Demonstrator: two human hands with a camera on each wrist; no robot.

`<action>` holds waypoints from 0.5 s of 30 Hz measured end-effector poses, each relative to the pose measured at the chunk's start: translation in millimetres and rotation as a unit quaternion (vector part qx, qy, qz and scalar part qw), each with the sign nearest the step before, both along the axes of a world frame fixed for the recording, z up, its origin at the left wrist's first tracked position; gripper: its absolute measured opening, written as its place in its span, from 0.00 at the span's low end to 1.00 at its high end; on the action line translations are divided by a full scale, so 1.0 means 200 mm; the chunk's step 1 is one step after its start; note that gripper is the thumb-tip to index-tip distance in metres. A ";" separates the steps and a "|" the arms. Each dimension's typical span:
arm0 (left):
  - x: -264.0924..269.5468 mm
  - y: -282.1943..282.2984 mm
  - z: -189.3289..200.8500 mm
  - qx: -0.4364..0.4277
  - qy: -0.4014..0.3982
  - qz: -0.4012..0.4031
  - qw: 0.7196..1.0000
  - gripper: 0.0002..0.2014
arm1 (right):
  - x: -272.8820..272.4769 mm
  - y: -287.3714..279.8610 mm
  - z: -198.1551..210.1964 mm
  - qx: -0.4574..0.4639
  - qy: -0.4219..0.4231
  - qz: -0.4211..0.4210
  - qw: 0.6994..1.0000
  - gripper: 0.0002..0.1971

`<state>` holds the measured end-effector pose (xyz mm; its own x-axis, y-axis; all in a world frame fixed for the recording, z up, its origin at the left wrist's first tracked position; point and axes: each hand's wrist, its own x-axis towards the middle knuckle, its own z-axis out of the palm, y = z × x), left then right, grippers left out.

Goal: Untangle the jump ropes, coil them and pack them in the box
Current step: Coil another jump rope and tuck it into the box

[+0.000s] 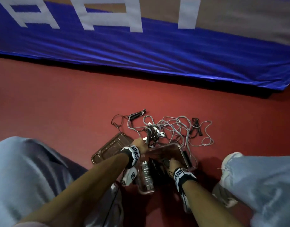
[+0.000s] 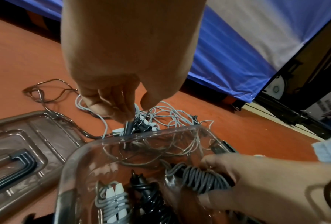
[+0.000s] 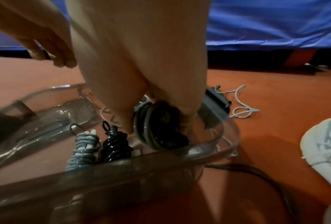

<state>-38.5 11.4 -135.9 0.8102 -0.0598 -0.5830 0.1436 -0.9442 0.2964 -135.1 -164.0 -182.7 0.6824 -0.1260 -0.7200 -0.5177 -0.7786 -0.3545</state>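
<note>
The person sits on the red floor (image 1: 59, 99) with a clear plastic box (image 2: 161, 133) between the legs. The right hand (image 1: 173, 163) is down inside the box, fingers wrapped around a grey coiled jump rope (image 2: 201, 178) and setting it beside two bundles already packed: a grey rope with white handles (image 2: 112, 201) and a black coiled rope (image 3: 114, 145). So the packing step is in hand for a third rope.

The left hand (image 1: 140, 145) reaches past the far rim of the box and pinches a dark handle (image 2: 129, 127) at the edge of the tangled ropes (image 1: 173, 130), which lie in a loose heap on the floor just beyond the box. Several grey and dark cords are knotted through one another there.

The box's lid (image 1: 111, 148) lies on the floor just left of the box.

Next, I'd judge, the right hand needs to let go of the packed coil and join the left in teasing one rope free; pulling on the handle alone could tighten the knots.

Large white letters run across the blue banner (image 1: 141, 51) behind, but upside down and cut off, so I cannot read them. The wrist bands carry black-and-white marker squares, no words.
</note>
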 end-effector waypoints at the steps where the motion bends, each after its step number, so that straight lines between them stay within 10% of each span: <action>1: 0.03 0.00 -0.03 0.006 -0.003 0.009 1.000 0.17 | 0.02 0.01 -0.04 -0.003 0.004 0.003 1.000 0.26; 6: 0.17 0.01 -0.22 0.015 0.017 0.050 0.999 0.19 | 0.10 0.06 -0.29 -0.043 0.011 -0.005 0.999 0.26; 15: 0.31 -0.08 -0.51 -0.004 0.063 0.018 0.998 0.23 | 0.37 0.21 -0.01 -0.009 -0.204 -0.164 0.965 0.18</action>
<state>23.2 -5.4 -238.3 0.7325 -0.0364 -0.6797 0.2142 -0.9355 0.2809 -60.5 -121.3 -185.0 0.8306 -0.3929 -0.3947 -0.5567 -0.6048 -0.5695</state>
